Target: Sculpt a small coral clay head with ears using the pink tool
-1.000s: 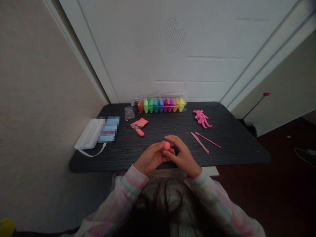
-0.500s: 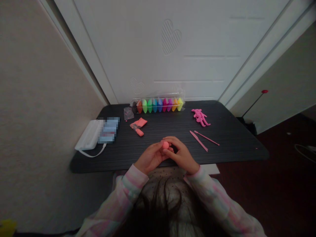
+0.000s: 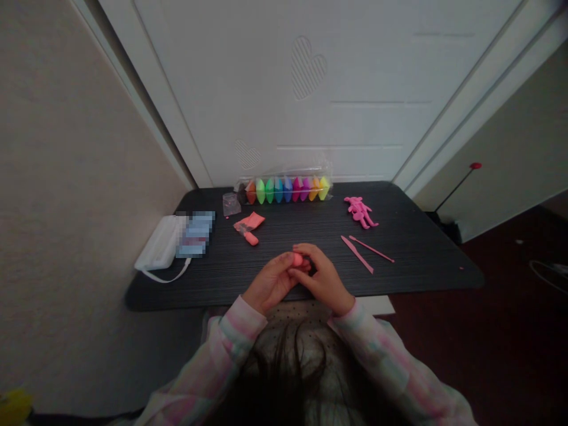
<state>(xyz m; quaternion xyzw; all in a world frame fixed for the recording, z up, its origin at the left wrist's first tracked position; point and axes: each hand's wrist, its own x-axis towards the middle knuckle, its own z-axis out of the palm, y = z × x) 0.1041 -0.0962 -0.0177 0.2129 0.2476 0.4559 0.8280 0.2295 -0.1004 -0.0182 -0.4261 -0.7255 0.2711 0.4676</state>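
Between my two hands, over the front of the dark table, is a small coral-pink ball of modelling clay (image 3: pixel 297 259). My left hand (image 3: pixel 275 281) supports it from the left, the thumb pressed on its near side. From the right, my right hand (image 3: pixel 323 275) curls around it with fingertips touching the clay. Fingers partly cover the ball. Ahead and to the left lies an opened coral clay packet (image 3: pixel 252 221), with a lump of the same clay (image 3: pixel 251 238) at its lower end.
Several coloured clay pieces (image 3: pixel 287 189) stand in a clear wrapper along the back of the table (image 3: pixel 213 290). Pink moulds (image 3: pixel 360 212) lie back right, near a pink clay knife (image 3: pixel 357 254) and thin stick (image 3: pixel 371 248). At left sits a white device (image 3: pixel 162 242) with a cable.
The clay ball has turned slightly in my fingers and shows less of itself. My left thumb covers more of it, and my right hand has shifted a little left.
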